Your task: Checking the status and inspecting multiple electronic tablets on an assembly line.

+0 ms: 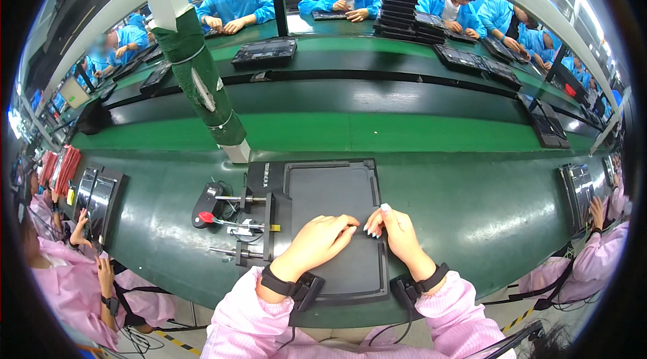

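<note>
In front of me on the green bench lies a black flat fixture (330,190) with a raised rim around a shallow rectangular bed. My left hand (320,241) hovers over the middle of that bed, its fingers curled and pressed together. Close by on its right, my right hand (399,232) is over the fixture's right rim, fingers bent toward the left hand and whitish at the tips. Whatever either hand may pinch is too small or hidden. Left of the bed sits a clamp mechanism with metal rods (242,199), a red-tipped lever (206,217) and a yellow pin block (275,227).
A green-wrapped post (202,89) rises beyond the fixture. Dark conveyor lanes (377,100) cross behind it, carrying black panel units (265,52). A tall stack of black trays (397,2) stands far back. Co-workers in pink sit left and right, others in blue opposite.
</note>
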A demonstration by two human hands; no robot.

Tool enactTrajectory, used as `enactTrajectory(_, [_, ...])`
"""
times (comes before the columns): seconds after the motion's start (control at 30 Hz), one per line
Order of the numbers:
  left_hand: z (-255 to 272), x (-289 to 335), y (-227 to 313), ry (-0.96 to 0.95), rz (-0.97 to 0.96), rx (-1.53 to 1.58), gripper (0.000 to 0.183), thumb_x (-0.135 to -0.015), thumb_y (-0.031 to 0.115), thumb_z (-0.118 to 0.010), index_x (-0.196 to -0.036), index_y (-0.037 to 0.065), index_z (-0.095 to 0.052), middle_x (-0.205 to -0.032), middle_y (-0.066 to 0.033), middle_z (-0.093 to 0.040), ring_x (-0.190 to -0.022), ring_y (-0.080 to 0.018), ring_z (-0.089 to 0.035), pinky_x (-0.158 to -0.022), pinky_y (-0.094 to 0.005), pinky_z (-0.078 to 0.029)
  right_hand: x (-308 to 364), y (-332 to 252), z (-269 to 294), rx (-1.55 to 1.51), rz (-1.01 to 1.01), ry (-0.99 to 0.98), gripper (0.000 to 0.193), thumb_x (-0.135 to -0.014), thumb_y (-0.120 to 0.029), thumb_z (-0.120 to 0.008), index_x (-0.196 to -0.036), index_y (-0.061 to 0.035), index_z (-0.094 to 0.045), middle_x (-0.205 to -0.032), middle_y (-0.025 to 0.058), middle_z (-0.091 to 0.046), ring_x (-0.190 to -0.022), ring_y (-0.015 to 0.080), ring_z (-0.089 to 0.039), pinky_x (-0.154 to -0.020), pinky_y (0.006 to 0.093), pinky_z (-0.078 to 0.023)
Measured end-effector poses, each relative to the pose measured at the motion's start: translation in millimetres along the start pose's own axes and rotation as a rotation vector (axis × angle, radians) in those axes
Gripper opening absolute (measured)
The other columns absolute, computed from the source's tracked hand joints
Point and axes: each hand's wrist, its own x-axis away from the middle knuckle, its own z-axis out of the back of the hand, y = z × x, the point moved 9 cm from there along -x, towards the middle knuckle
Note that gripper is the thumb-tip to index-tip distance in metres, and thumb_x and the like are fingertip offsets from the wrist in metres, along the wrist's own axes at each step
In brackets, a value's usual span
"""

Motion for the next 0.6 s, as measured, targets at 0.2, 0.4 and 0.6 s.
enactTrajectory(0.2, [-1.1,0.0,-0.3,-0.018,0.008,-0.020,0.014,-0.087,0.015,-0.053,-0.097,0.007,-0.059,-0.084,-0.0087,-0.064,-0.079,-0.0276,-0.061,-0.073,-0.0367,-0.046,1.1,8.5,-9.3,-0.966,-0.177,-0.085,0.030,-0.096,-0.034,-0.038,-0.094,-0.0076,-0.051,-0.080,0.0067,-0.055,-0.066,0.0167,-0.048,-0.060,0.0283,-0.040])
enactTrajectory(0.4, [-1.2,-1.6,0.8,-0.025,0.024,-0.034,0.014,-0.088,0.016,-0.052,-0.096,0.007,-0.060,-0.085,-0.0088,-0.064,-0.080,-0.0276,-0.061,-0.074,-0.0367,-0.046,8.9,-7.3,-32.3,-1.264,-0.261,-0.356,0.016,-0.070,-0.006,-0.050,-0.084,-0.0107,-0.044,-0.068,-0.0001,-0.041,-0.065,0.0154,-0.040,-0.056,0.0271,-0.035])
enactTrajectory(0.6, [-2.3,-1.4,-1.5,-0.047,0.039,-0.033,0.015,-0.088,0.016,-0.051,-0.096,0.006,-0.060,-0.085,-0.0095,-0.064,-0.080,-0.0280,-0.061,-0.074,-0.0369,-0.046,10.1,-5.7,-35.8,-1.230,-0.275,-0.380,0.016,-0.068,-0.004,-0.049,-0.077,-0.0123,-0.039,-0.068,-0.0011,-0.039,-0.066,0.0150,-0.038,-0.060,0.0277,-0.034])
